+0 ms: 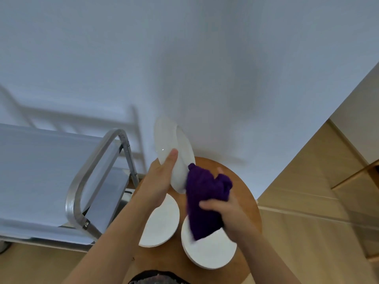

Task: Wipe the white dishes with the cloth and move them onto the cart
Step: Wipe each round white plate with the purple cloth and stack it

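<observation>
First dish in hand and under the cloth; nothing on the cart yet.

To the left of the round wooden surface [242,181] stands the cart [51,171], and as much of its grey shelf as shows carries no dish. Above the far-left part of the surface the left hand [158,177] holds a white dish [174,152] tilted on edge, thumb curled over its rim; the other fingers are hidden behind it. Just right of that, the right hand [227,214] grips the bunched purple cloth [205,197], fingers closed round it, the cloth touching the dish's lower edge. Two more white plates lie flat on the near part of the surface: the left plate [162,224] and, beside it, the right plate [207,251] under the hanging cloth. By my judgement the wiping is at its first dish, with all three moves to the cart still to make.
</observation>
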`<state>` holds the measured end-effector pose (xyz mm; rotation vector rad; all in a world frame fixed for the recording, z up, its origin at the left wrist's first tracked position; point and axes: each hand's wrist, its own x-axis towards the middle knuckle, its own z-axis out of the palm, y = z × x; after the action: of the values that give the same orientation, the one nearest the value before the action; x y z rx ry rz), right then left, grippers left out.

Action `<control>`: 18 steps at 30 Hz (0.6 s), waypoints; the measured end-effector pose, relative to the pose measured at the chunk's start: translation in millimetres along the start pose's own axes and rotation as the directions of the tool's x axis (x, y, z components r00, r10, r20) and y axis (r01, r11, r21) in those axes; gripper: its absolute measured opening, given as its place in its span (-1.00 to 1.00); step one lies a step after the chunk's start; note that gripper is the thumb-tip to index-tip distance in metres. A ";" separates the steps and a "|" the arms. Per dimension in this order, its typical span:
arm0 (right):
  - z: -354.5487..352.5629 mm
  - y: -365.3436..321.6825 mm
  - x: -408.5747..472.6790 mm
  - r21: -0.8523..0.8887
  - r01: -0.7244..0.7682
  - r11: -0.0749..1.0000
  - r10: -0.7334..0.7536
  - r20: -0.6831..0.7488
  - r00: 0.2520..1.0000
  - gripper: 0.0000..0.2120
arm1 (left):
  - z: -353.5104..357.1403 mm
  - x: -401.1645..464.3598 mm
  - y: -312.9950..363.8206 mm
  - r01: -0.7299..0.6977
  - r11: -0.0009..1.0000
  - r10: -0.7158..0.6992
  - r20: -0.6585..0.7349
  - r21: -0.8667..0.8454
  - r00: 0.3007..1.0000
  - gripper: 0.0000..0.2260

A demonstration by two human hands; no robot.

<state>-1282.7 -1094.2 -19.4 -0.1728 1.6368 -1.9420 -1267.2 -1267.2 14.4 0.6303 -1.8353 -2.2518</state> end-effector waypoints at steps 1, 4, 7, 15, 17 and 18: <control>-5.0 -5.6 4.3 0.091 0.035 0.995 -0.029 -0.068 0.997 -0.05 | -4.1 -1.8 0.9 -0.009 1.000 0.009 0.020 0.017 1.000 -0.55; -8.2 -27.0 20.9 0.207 0.092 0.974 -0.056 -0.177 0.983 -0.18 | -4.8 -13.2 1.8 -0.048 0.987 0.027 0.135 0.152 0.990 -0.41; 8.8 -41.2 35.8 0.187 0.089 0.978 -0.058 -0.165 0.985 -0.37 | 8.1 -23.9 -0.1 -0.075 0.979 0.015 0.299 0.190 0.954 -0.59; 31.4 -35.8 29.7 0.091 0.243 0.966 -0.241 -0.033 0.970 -0.62 | 9.0 -25.1 6.9 -0.095 0.976 0.040 0.266 0.195 0.963 -0.45; 32.8 -31.1 24.2 0.009 0.270 0.963 -0.270 0.033 0.962 -0.66 | 6.5 -22.5 4.6 -0.074 0.984 0.042 0.194 0.161 0.980 -0.50; 31.5 -28.1 21.2 -0.036 0.278 0.960 -0.275 0.068 0.959 -0.70 | 4.5 -20.5 3.4 -0.059 0.989 0.036 0.164 0.137 0.986 -0.51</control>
<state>-1295.5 -1130.0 8.7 -0.5006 1.6894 -2.0800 -1251.2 -1256.0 22.8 0.4314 -2.0774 -2.2148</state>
